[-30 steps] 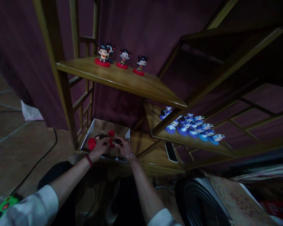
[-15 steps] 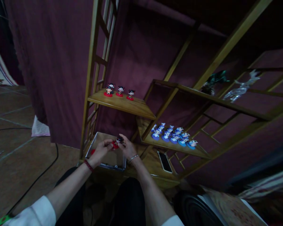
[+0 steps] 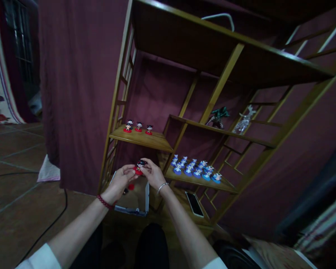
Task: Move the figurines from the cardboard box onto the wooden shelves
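Observation:
A small black-haired figurine on a red base [image 3: 139, 167] is held between both hands above an open box [image 3: 131, 212]. The fingers of my left hand [image 3: 121, 182] pinch the red base from the left. From the right, my right hand [image 3: 154, 175] grips the figurine's upper part. Inside the box lie a red piece [image 3: 131, 186] and a small dark item [image 3: 125, 191]. Several similar red-based figurines [image 3: 138, 127] stand on the upper left wooden shelf [image 3: 142, 139].
Several blue and purple figurines [image 3: 189, 169] stand on a lower shelf to the right. A phone [image 3: 194, 204] lies below them. A green figure [image 3: 218, 117] and a clear deer figure [image 3: 244, 119] stand higher. A black cable [image 3: 49, 224] crosses the floor.
The view has tilted upward, showing more of the shelving. Both hands, still holding the figurine, now appear higher over the box, and the figurine's front shows more clearly.

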